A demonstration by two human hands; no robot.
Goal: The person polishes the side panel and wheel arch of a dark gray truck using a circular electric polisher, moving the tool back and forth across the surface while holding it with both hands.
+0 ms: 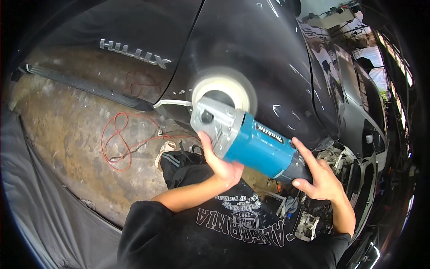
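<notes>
A blue power polisher [260,148] with a silver gear head lies slantwise against the dark fender [237,38] of a vehicle. Its round white pad [242,85] is blurred at the rim, as if spinning, and meets the glossy panel. My left hand [220,167] grips the gear head from below; the thumb shows along its side and the other fingers are hidden. Round the black rear end of the body, my right hand [320,177] is closed, thumb on the near side and fingers over the top. Pale smudges mark the paint near the pad.
A door with raised lettering [134,53] is left of the fender, above a side step [85,87]. An orange cord [120,134] loops over the stained floor. Grey sheeting [49,197] hangs at the left. Exposed engine parts [309,224] and another car [358,103] are at the right.
</notes>
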